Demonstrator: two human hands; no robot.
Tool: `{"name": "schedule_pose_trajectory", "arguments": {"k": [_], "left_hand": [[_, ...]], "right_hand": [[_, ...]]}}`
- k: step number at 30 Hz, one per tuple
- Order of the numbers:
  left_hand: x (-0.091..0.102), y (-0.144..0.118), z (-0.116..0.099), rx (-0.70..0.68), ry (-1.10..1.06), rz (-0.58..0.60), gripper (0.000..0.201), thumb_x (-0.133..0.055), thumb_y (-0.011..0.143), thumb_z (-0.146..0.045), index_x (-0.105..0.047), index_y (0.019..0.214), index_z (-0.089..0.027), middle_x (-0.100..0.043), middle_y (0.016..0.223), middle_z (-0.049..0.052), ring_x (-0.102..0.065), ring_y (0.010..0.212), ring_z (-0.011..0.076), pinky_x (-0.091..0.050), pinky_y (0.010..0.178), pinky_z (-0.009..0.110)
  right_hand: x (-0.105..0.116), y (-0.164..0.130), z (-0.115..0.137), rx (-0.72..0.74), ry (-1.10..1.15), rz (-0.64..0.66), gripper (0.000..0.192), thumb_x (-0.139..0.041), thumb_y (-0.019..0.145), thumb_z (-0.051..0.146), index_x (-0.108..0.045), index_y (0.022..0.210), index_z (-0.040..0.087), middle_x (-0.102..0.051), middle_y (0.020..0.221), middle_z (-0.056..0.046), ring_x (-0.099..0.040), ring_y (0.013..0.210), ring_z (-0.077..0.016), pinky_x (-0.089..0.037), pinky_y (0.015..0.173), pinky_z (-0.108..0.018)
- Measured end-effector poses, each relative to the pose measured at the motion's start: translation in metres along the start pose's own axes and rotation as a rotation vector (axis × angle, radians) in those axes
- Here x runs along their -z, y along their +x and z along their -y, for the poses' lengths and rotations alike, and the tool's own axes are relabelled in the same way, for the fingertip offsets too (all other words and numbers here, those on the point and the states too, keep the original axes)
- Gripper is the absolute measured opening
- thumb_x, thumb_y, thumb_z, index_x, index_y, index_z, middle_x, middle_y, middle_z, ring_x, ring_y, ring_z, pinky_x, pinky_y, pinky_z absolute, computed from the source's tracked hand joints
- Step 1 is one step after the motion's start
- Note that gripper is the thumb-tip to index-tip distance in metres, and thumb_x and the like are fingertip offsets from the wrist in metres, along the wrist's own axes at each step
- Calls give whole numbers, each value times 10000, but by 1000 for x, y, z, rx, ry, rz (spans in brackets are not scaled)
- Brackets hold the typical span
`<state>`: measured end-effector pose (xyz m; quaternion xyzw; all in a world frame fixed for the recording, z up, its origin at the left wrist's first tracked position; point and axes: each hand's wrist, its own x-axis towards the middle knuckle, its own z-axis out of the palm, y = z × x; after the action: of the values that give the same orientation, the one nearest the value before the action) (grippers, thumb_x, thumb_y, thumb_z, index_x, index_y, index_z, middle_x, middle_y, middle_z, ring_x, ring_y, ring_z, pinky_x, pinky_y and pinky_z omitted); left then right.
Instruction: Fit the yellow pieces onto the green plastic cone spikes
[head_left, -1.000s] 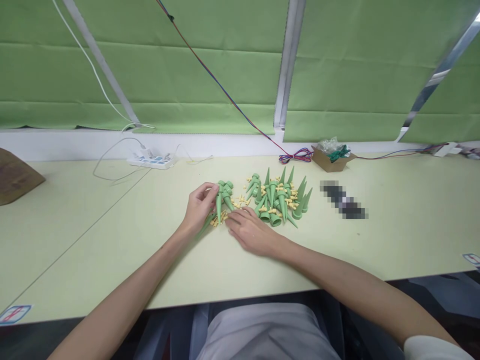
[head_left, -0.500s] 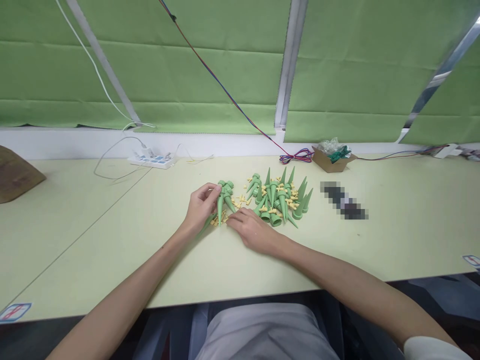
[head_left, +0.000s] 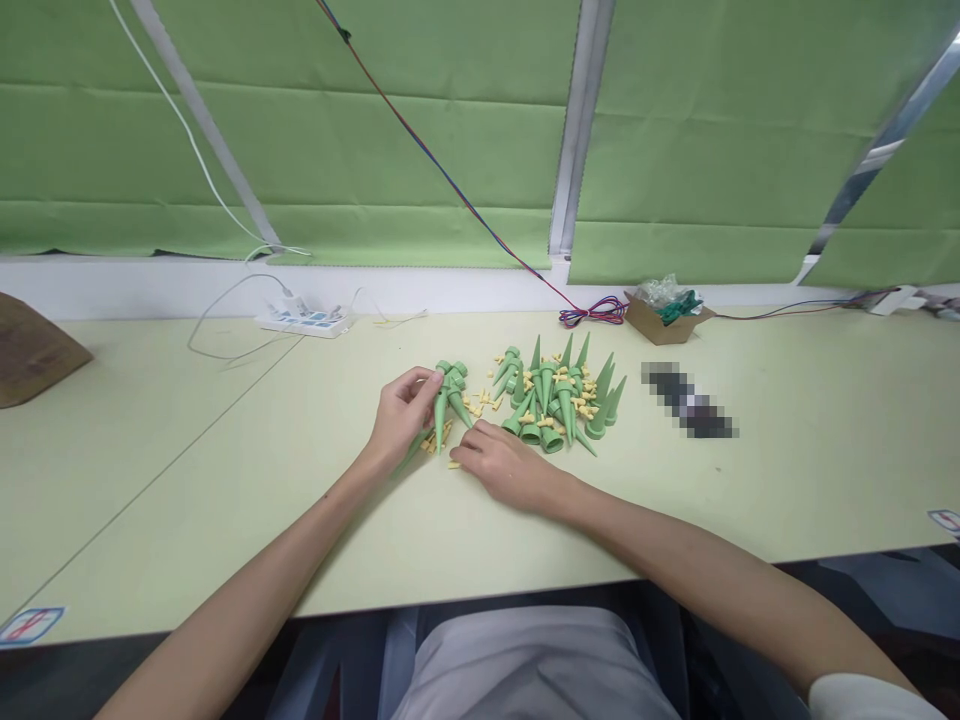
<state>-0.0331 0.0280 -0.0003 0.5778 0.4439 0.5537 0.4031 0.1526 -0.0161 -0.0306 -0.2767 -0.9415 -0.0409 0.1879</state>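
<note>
My left hand (head_left: 400,415) grips a green plastic cone spike (head_left: 441,408), its wide end at the fingertips and its point aimed toward me. My right hand (head_left: 501,462) rests palm down on the table (head_left: 225,480), its fingertips pinching at a small yellow piece (head_left: 454,464) just left of them. A few more small yellow pieces (head_left: 433,443) lie between the two hands. To the right lies a pile of green cone spikes (head_left: 559,395) mixed with scattered yellow pieces. Whether the right fingers hold the piece is not clear.
A white power strip (head_left: 304,322) with cables sits at the back left. A brown cardboard box (head_left: 30,350) is at the far left edge. A small open carton (head_left: 664,312) with green parts stands at the back right, near coiled red-blue wires (head_left: 592,314). A blurred dark object (head_left: 688,400) lies right of the pile.
My right hand has drawn slightly back toward me, and a small yellow piece now lies apart at its fingertips. The left hand with the cone spike has barely moved.
</note>
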Motion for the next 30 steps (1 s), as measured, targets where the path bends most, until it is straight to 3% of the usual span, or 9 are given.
{"name": "schedule_pose_trajectory", "arguments": {"k": [5,10,15,19,23,27,30], "left_hand": [[-2,-1,-1,7,8,18,356,-742,818,-546,-648,773,-206,-447,487,-42,-390,377,93,-310,352,225],[-8,-3,-2,48,-10,24,427,-708,822,-605,-597,803,-193,-664,624,22,-425,323,80,-249,295,214],[-9,-5,-5,27,51,-18,417,-631,883,-608,-563,839,-199,-708,674,13,-472,313,88,-309,315,220],[-12,-12,-5,17,271,135,414,-579,918,-607,-585,841,-200,-676,630,-10,-499,323,103,-381,379,251],[-18,-21,-5,-1,443,291,401,-537,943,-598,-601,864,-211,-698,701,-12,-516,315,114,-393,410,279],[-22,-23,-4,2,522,358,383,-499,969,-576,-570,853,-219,-653,633,-43,-522,322,125,-418,473,293],[-21,-21,-2,-32,587,345,377,-481,983,-556,-560,834,-218,-617,606,-48,-515,368,127,-406,515,298]], "right_hand": [[2,0,1,1,-50,30,240,-468,962,-5,-650,1029,136,-607,940,-94,-500,925,-227,-425,800,-326],[9,-2,-4,-125,-108,-31,304,-439,898,-61,-641,1023,128,-606,920,-114,-491,916,-251,-415,790,-353],[19,-4,-14,-298,-122,-179,460,-388,872,-74,-597,1253,78,-593,928,-124,-474,888,-269,-423,798,-376],[21,-6,-21,-357,-123,-306,556,-380,842,-87,-579,1328,97,-557,943,-118,-468,887,-264,-413,774,-357],[16,-7,-26,-395,-117,-337,480,-405,863,-49,-620,1256,122,-549,937,-116,-478,885,-269,-406,781,-367],[12,-7,-29,-402,-83,-349,416,-405,896,-15,-618,1222,130,-567,938,-117,-497,898,-272,-407,800,-370],[11,-7,-30,-398,-60,-355,378,-402,921,9,-611,1209,137,-592,950,-119,-517,914,-273,-408,817,-374]]}}
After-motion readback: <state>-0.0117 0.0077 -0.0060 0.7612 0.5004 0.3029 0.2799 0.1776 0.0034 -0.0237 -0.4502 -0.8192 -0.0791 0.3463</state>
